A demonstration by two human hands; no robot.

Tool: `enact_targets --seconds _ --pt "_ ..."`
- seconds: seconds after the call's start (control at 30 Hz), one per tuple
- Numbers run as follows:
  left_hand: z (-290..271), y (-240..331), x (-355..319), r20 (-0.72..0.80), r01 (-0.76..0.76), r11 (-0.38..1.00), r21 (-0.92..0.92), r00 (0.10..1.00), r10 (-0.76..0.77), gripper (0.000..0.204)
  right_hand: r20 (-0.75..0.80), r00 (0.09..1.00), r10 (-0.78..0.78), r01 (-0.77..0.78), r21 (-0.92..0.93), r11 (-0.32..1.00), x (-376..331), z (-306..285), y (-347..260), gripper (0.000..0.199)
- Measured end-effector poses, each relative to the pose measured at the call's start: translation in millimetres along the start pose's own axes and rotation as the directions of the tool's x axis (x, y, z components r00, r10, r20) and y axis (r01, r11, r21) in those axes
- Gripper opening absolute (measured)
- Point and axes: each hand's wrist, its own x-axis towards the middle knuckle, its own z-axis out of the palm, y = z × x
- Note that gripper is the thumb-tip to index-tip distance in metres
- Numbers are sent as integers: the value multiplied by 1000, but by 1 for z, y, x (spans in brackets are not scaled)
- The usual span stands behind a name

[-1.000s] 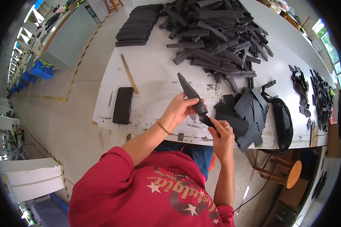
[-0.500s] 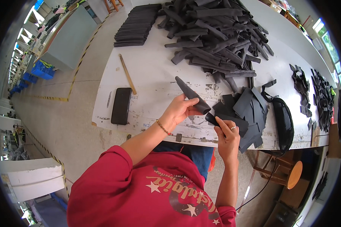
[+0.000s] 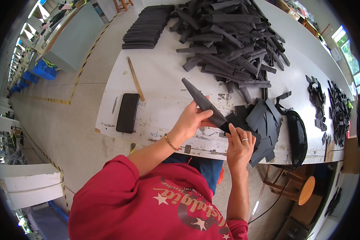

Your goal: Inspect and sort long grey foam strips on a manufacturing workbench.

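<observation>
My left hand [image 3: 191, 121] is closed around the middle of a black fabric tube [image 3: 199, 97], which slants from far left to near right over the table. Between the fingertips of my right hand [image 3: 241, 149] is a small dark flat piece [image 3: 227, 127], mostly hidden by the fingers. This piece meets the near end of the tube; how far it reaches inside cannot be made out. Just right of my right hand lies a loose heap of black rectangular pieces [image 3: 265, 125]. Farther back, a large pile of black fabric tubes [image 3: 232, 52] covers the table.
A neat stack of flat black pieces [image 3: 146, 30] sits at the far left of the white table [image 3: 164, 80]. A black phone [image 3: 127, 113] and a wooden stick [image 3: 135, 79] lie to the left. Rightward are a black mesh object [image 3: 297, 136], black scraps [image 3: 317, 102] and a wooden stool [image 3: 306, 191] below.
My right hand has brought the small dark piece up against the tube's near end; before, a gap lay between them. The tube, still in my left hand, has shifted slightly.
</observation>
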Motion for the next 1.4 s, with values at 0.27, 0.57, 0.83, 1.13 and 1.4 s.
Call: enact_targets --seconds 0.27,0.57,0.83,1.13,1.4 --pt "11 -1 -15 57 -217 974 68 975 213 58 11 975 221 -211 345 915 1 25 -27 59" --pt "10 -19 -11 74 -228 973 -29 971 229 27 -90 988 126 -87 350 933 3 56 -50 37" --pt "13 -23 -15 125 -213 975 -58 968 218 31 79 996 29 -61 433 899 8 44 -43 34" --pt "9 -38 -14 61 -79 967 -242 993 96 29 131 991 -1 -55 429 901 6 43 -32 17" --pt "1 13 -12 -8 -221 943 -247 974 226 36 101 989 -105 64 345 936 10 23 -26 22"
